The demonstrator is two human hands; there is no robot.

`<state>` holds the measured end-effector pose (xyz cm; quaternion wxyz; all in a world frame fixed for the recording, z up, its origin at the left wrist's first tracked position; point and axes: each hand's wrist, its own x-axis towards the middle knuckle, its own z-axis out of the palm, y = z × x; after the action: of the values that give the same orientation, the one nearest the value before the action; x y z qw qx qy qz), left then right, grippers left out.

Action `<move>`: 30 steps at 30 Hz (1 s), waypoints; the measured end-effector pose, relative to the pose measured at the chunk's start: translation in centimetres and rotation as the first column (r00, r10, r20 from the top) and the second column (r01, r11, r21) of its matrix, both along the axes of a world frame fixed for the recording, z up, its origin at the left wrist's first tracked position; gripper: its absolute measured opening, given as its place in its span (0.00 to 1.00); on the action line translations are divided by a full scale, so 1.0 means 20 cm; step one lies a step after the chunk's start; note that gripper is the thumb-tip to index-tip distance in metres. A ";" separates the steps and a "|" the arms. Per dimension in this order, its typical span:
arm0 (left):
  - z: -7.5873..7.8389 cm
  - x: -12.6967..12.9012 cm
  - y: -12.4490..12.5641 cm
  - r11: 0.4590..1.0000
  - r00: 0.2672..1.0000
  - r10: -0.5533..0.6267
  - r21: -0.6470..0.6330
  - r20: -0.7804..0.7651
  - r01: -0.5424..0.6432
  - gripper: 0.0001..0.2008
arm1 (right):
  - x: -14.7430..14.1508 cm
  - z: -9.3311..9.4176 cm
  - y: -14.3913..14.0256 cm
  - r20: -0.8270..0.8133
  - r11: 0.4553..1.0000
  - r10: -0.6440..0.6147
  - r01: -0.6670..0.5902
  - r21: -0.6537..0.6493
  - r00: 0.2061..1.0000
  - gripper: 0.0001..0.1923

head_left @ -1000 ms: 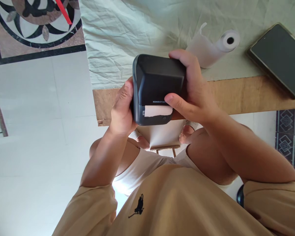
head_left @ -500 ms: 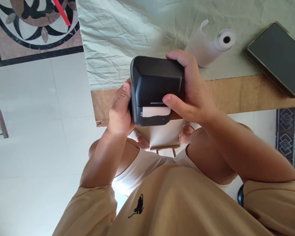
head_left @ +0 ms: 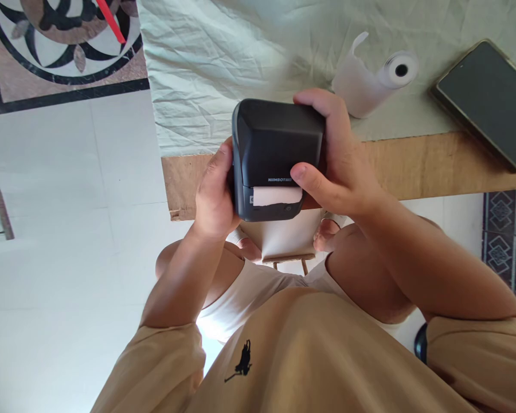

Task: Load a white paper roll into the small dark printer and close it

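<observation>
Between my two hands is a black label printer (head_left: 279, 140) with NIIMBOT lettering, held above the table's front edge. A strip of pale label paper (head_left: 277, 195) sticks out of the slot along its near side. My left hand (head_left: 215, 192) is closed around the printer's left side, its thumb up along the edge. At the right side, my right hand (head_left: 339, 152) grips the casing, with the thumb resting on the front near the lettering and a finger over the far corner. The undersides of both grips are hidden behind the printer.
A partly unrolled roll of white paper (head_left: 398, 70) lies on the pale green cloth (head_left: 206, 69) beyond my right hand. Farther right rests a dark smartphone (head_left: 485, 103). The bare wooden table edge (head_left: 413, 163) runs along the front, and a stool (head_left: 288, 259) is below.
The printer and both hands have shifted very slightly to the right in view. The grip on the printer looks the same.
</observation>
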<state>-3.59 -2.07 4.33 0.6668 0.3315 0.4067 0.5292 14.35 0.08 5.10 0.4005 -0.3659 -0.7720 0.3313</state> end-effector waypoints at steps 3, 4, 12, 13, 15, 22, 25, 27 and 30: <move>0.00 0.00 0.00 1.000 1.000 -0.002 0.013 0.008 0.002 0.23 | 0.00 0.00 0.00 0.006 1.000 -0.008 0.008 0.006 1.000 0.29; 0.00 0.01 0.00 1.000 1.000 -0.002 0.011 0.007 0.002 0.23 | 0.00 0.00 0.00 0.009 1.000 -0.011 0.011 0.009 1.000 0.29; 0.01 0.01 0.00 1.000 1.000 0.006 0.011 0.001 -0.006 0.24 | 0.01 0.00 0.00 0.022 0.999 -0.010 0.009 0.034 1.000 0.28; 0.01 0.01 0.00 1.000 1.000 0.007 0.009 0.000 -0.007 0.24 | 0.01 0.00 0.00 0.020 0.999 -0.007 0.006 0.033 1.000 0.28; 0.01 0.01 0.00 1.000 1.000 0.011 0.003 0.004 -0.011 0.24 | 0.01 0.00 0.00 0.018 1.000 -0.004 0.003 0.029 1.000 0.28; 0.02 0.01 -0.01 1.000 1.000 0.009 -0.007 -0.025 -0.009 0.23 | 0.01 0.00 0.00 0.018 0.999 0.000 0.000 0.032 1.000 0.29; 0.04 0.01 -0.01 0.999 0.999 0.020 -0.043 -0.046 -0.022 0.23 | 0.01 0.00 0.00 0.019 1.000 -0.008 0.007 0.028 1.000 0.29; 0.05 0.01 -0.02 0.998 0.999 0.014 -0.055 -0.030 -0.016 0.21 | 0.01 0.00 0.00 0.023 1.000 -0.010 0.009 0.019 1.000 0.29; 0.06 0.02 -0.02 0.999 1.000 0.005 -0.049 -0.008 -0.006 0.19 | 0.01 0.01 0.00 0.026 1.000 -0.005 0.005 0.014 1.000 0.29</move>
<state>-3.28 -2.55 5.58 0.6716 0.3160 0.4232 0.5195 14.48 -0.02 5.22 0.3939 -0.3693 -0.7784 0.3203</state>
